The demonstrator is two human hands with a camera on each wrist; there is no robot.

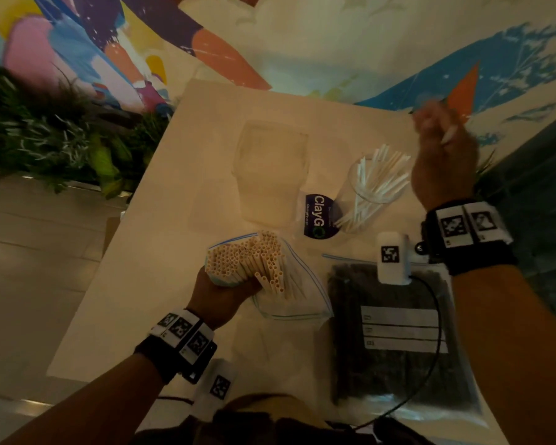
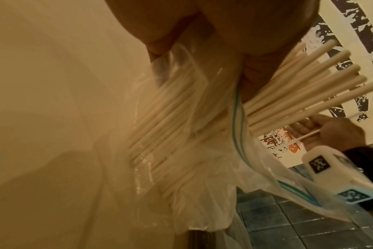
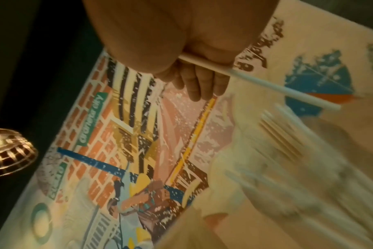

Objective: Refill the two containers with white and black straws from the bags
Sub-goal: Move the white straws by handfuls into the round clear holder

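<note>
My left hand [image 1: 220,292] grips a clear zip bag of white straws [image 1: 257,261] near its mouth, holding it upright on the table [image 1: 161,200]; the same bag [image 2: 170,128] fills the left wrist view. My right hand [image 1: 440,155], raised and blurred, holds one white straw [image 3: 260,80] above a clear container [image 1: 366,194] with several white straws in it. A second clear container [image 1: 270,175], with no straws in it, stands further left. A bag of black straws [image 1: 395,335] lies flat at the front right.
A round dark "ClayGo" sticker [image 1: 318,216] shows between the containers. Green plants [image 1: 45,130] stand left of the table. A colourful mural [image 1: 270,43] covers the wall behind. A black cable [image 1: 437,332] crosses the black straw bag.
</note>
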